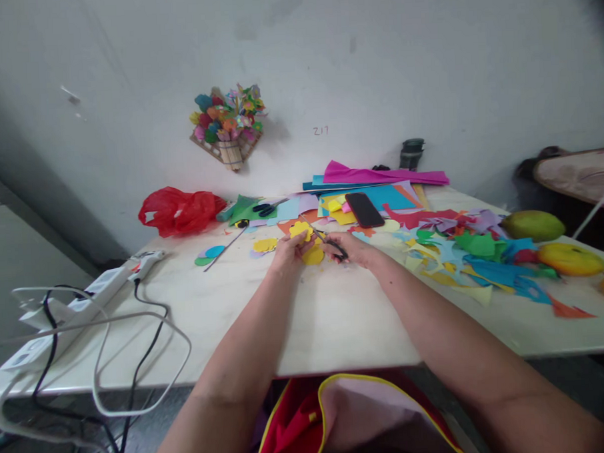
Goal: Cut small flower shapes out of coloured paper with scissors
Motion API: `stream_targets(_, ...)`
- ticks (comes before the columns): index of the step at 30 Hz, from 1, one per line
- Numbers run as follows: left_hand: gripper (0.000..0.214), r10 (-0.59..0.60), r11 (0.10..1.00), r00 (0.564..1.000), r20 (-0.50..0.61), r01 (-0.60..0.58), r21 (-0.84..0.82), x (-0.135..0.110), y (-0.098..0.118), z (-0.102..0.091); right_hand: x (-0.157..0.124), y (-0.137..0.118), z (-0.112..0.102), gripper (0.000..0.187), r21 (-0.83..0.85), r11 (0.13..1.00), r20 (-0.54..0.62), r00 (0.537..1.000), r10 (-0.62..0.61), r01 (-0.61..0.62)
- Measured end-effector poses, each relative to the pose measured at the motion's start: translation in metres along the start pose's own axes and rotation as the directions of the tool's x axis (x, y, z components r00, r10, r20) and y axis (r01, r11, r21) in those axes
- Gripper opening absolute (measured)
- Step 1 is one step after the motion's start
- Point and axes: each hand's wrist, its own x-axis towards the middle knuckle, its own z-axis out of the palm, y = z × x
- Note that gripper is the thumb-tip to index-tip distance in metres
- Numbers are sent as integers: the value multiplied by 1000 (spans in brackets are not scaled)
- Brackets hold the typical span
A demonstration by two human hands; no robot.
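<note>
Yellow scalloped paper flower (pixel 301 231) is up in the left hand (pixel 291 248), at its far side, just past the fingertips. LH state: thumb & fingers pinched on the paper's near edge; which fingers lie underneath, can't tell. Silver-bladed scissors w/ black handles (pixel 339 250) are in the right hand (pixel 350 246), fingers closed round the handles.

Key relation: scissors' long axis runs diagonally, handles near-R, tip far-L, so blades slant past the flower's R side. Flower lies L & slightly beyond RH; LH is nearer, being the one on it. Whether blades touch the paper edge, can't tell @ this res. Hands close together, RH to the R.

Just below, btwn the hands: plain yellow rounded paper piece (pixel 313 255) on the white tabletop (pixel 336 318). Just L of LH: more yellow scalloped paper cutouts (pixel 265 245), lying flat. Further L: blue paper disc (pixel 214 252) partly over a green paper disc (pixel 202 261).

Beyond RH: black smartphone (pixel 365 210), face up, tilted. Well R: heap of multicolour paper scraps (pixel 483 245). Far L-back: crumpled red plastic bag (pixel 178 212); nearer, L edge: white power strip (pixel 97 287) w/ cables.
</note>
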Motion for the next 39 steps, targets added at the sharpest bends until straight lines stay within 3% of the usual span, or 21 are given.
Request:
stream_targets(21, 14, -5, 983, 991, 131, -19, 181, -1, 2, -6, 2, 6, -8, 29, -31, 998, 47, 997, -57, 59)
stream_targets(39, 12, -12, 997, 1000, 11, 11, 76, -6, -3, 6, 14, 22, -8, 30, -43, 992, 6, 993, -116, 116)
